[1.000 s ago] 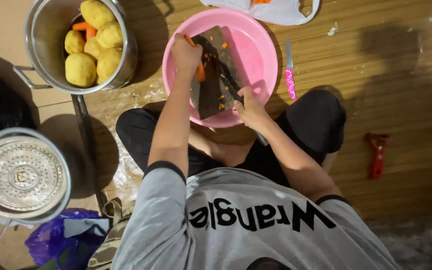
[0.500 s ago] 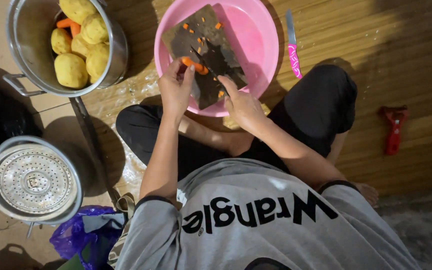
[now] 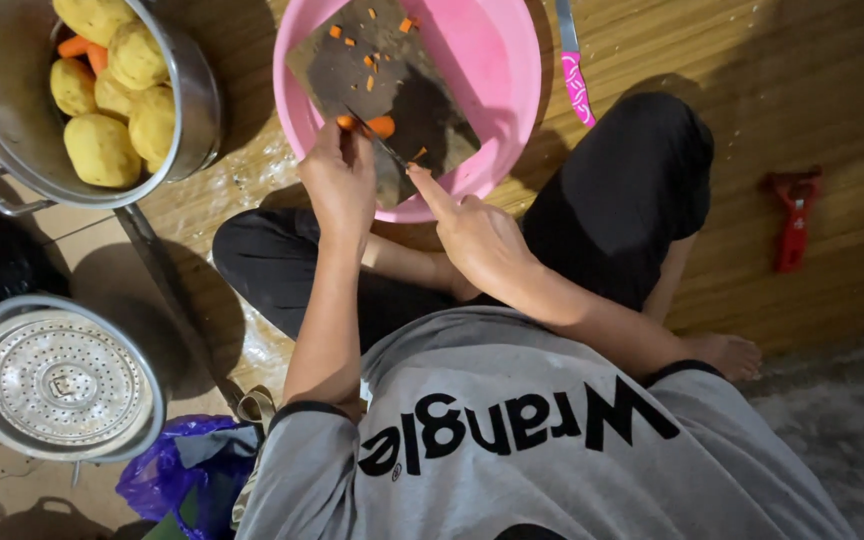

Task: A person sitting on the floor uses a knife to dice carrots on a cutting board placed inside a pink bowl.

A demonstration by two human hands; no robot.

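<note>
While left hand (image 3: 340,180) steadies carrot (image 3: 370,125), right hand (image 3: 472,232) grips knife (image 3: 384,150).

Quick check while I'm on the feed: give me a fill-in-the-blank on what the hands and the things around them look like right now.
1. The dark cutting board lies inside a round plastic basin coloured ____.
2. The left hand holds down an orange piece of ____ on the board.
3. The right hand holds a ____ over the board.
4. The steel pot holds peeled yellow ____.

Missing words: pink; carrot; knife; potatoes
</note>
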